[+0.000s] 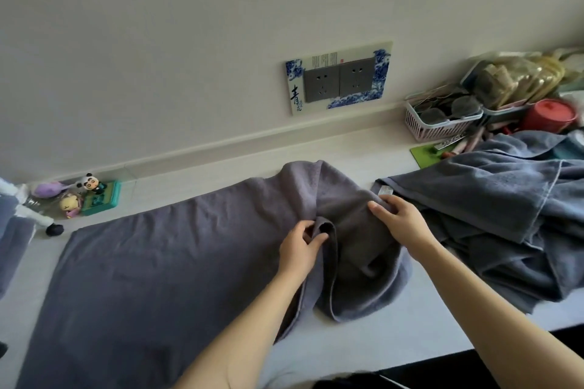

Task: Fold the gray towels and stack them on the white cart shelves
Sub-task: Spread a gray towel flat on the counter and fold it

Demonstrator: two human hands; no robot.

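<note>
A large gray towel (151,262) lies spread over the white counter (363,335), flat on its left part and bunched into folds at its right end. My left hand (300,246) pinches a raised fold of this towel between thumb and fingers. My right hand (401,221) grips the towel's bunched right end, fingers curled over the cloth. A heap of other gray towels (505,215) lies crumpled to the right, touching the bunched end. No white cart is in view.
Small toy figures and a green box (91,196) stand at the back left. A pink basket (439,123), bins of packets and a red container (548,115) crowd the back right corner. A double wall socket (338,77) sits above the counter. The counter's front edge runs along the lower right.
</note>
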